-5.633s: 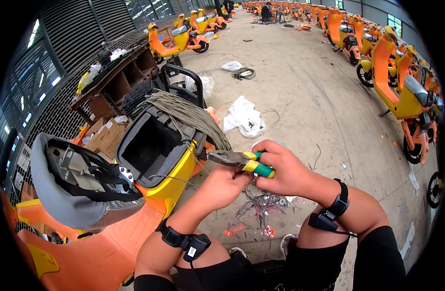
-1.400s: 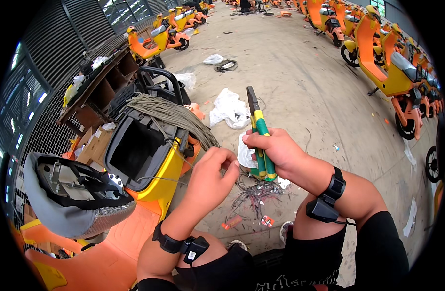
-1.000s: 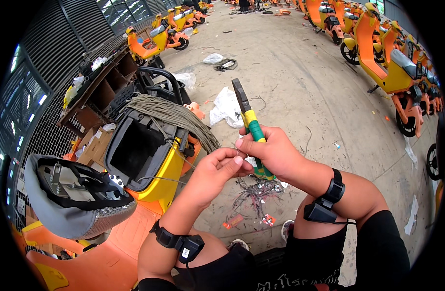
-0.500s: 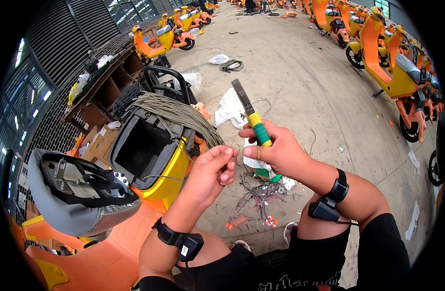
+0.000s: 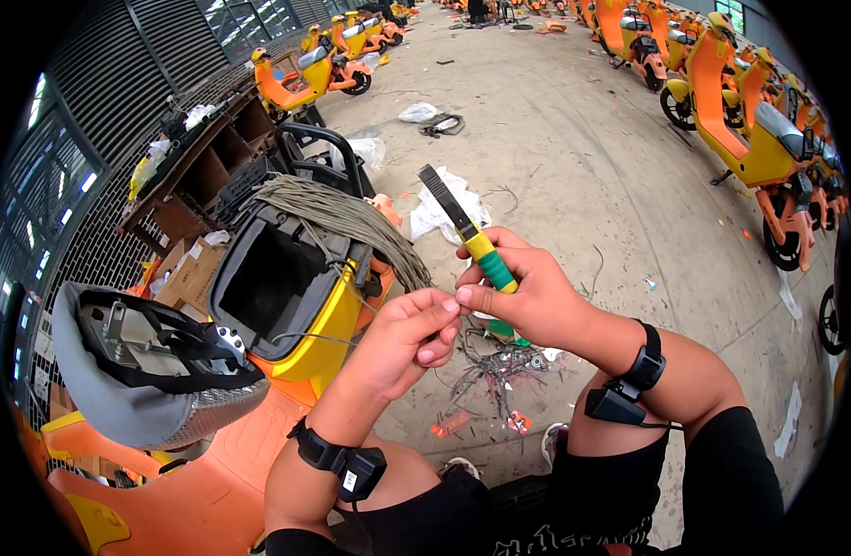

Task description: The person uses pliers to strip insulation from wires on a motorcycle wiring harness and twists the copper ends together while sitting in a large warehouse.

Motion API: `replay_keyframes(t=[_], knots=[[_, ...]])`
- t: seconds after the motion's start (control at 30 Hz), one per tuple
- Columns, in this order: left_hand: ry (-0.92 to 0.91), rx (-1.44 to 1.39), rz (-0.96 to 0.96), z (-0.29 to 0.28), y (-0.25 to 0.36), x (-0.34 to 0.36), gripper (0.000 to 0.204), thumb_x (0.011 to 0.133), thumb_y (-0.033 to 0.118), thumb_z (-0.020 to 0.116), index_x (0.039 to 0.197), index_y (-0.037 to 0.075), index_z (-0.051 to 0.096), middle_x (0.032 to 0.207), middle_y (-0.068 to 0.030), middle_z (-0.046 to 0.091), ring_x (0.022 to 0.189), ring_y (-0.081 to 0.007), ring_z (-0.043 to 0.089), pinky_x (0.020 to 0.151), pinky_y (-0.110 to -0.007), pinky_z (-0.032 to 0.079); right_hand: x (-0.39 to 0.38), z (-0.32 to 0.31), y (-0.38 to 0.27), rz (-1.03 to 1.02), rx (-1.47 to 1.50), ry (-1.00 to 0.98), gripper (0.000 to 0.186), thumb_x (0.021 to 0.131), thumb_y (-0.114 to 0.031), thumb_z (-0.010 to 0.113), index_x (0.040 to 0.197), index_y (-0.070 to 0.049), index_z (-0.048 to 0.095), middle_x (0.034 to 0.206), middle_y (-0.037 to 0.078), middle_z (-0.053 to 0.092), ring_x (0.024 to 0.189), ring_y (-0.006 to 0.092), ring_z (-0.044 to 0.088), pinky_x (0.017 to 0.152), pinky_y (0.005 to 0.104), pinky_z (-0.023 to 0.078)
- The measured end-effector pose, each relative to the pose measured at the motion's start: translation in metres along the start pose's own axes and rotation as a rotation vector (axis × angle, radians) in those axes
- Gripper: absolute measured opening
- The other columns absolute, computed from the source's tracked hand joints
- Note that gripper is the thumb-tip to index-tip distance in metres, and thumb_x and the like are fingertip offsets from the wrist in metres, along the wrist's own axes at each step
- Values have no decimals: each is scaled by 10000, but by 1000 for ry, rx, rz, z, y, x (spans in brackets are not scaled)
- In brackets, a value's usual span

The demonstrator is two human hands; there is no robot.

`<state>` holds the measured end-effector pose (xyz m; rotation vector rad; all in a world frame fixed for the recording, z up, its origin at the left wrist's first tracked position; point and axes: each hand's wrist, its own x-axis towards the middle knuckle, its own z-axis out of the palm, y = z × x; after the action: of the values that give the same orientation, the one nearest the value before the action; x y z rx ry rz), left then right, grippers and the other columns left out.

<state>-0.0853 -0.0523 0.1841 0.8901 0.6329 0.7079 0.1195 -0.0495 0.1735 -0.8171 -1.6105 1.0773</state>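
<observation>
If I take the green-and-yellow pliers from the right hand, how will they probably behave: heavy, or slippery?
The pliers may feel heavy toward the dark head, which looks metal. The wrapped-looking handle probably slips little. They should stay stiff: the head juts from the right hand without sagging.

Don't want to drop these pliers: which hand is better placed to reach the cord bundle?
Probably the left hand: it is nearer the cord bundle and shows no tool, though it may pinch something thin. The right hand holds the pliers.
</observation>
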Motion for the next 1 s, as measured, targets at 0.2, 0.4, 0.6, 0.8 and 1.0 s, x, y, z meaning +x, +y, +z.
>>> replay_keyframes(t=[0.2, 0.4, 0.6, 0.8, 1.0], knots=[[101, 357, 171, -1, -7, 1, 147, 978, 154, 594, 1013, 11, 598, 797, -10, 594, 549, -46, 453, 521, -203, 383, 0, 2, -8, -3, -83, -20, 212, 885, -134, 719, 980, 44, 654, 1164, 82, 545, 964, 165, 603, 840, 300, 501], [334, 1128, 563, 13, -14, -3, 141, 914, 112, 659, 1018, 24, 622, 821, -66, 647, 621, -155, 623, 556, -284, 493, -1, 5, -4, 219, 89, 36, 280, 895, -178, 710, 1052, 39, 627, 992, 70, 610, 868, 143, 608, 779, 282, 492], [412, 1526, 874, 18, -13, -1, 113, 878, 109, 672, 957, 36, 637, 807, -128, 652, 650, -279, 649, 578, -350, 519, 0, 11, -6, 535, 516, 130, 227, 884, -195, 708, 1001, -14, 639, 853, 37, 621, 767, 120, 583, 698, 283, 492], [429, 831, 482, 6, -16, 4, 135, 932, 149, 645, 924, 15, 651, 653, 21, 535, 547, -71, 483, 494, -242, 381, 3, 5, -4, 579, 503, 206, 278, 887, -257, 724, 1010, -20, 648, 845, 31, 608, 746, 113, 570, 683, 278, 491], [323, 263, 181, 6, 2, -4, 153, 950, 159, 595, 888, 22, 624, 591, 75, 375, 477, -33, 295, 456, -208, 242, 5, -16, 7, 69, 24, 163, 340, 891, -218, 731, 1143, -2, 658, 1064, 44, 603, 991, 163, 597, 880, 299, 477]])
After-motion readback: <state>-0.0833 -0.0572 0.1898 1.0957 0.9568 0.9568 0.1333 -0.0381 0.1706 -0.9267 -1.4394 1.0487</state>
